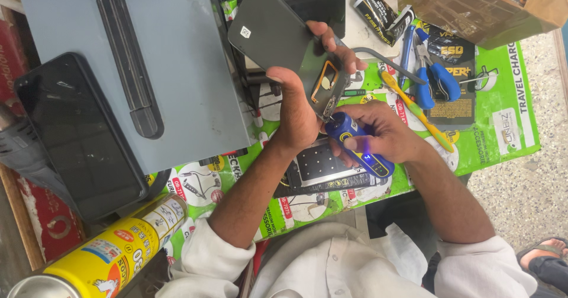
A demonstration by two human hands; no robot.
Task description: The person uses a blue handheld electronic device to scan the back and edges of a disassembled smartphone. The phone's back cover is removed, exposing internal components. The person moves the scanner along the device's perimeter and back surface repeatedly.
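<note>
My left hand (302, 106) grips the lower end of a dark grey phone body (278, 35), tilted upward, with an opened part showing an orange-rimmed component near my thumb. In my right hand (387, 133) is a blue electric screwdriver (358, 144) with a yellow band; its tip meets the bottom edge of the phone. Beneath both hands a black phone panel (322, 168) lies flat on the green printed mat (509, 106).
A grey box (177, 67) with a black strip fills the upper left, a black phone (77, 132) leaning beside it. A yellow spray can (112, 245) lies at lower left. Blue-handled pliers (435, 79), a yellow toothbrush (414, 106), a glue tube (376, 11) and a brown bag (491, 5) lie on the right.
</note>
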